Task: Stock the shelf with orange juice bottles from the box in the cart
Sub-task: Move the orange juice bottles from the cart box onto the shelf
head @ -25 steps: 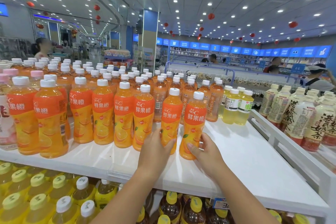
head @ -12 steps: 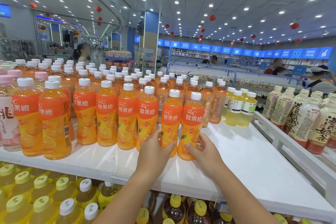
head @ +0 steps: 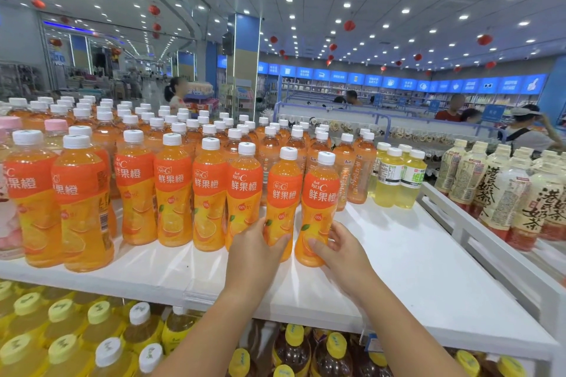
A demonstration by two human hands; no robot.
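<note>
Several orange juice bottles with white caps stand in rows on the white top shelf. At the right end of the front row, my left hand grips the lower part of one orange juice bottle. Beside it, my right hand holds the base of the end bottle, thumb in front and fingers round its right side. Both bottles stand upright on the shelf. The box and the cart are out of view.
Pale yellow drink bottles stand behind to the right. Milk tea bottles fill the neighbouring shelf past a white divider rail. Pink-capped bottles sit at far left. Yellow-capped bottles fill the lower shelf. Shoppers walk beyond.
Both hands have slid the two end bottles slightly left and back, closer to the front row. My grips stay the same. A person in the background has walked right.
</note>
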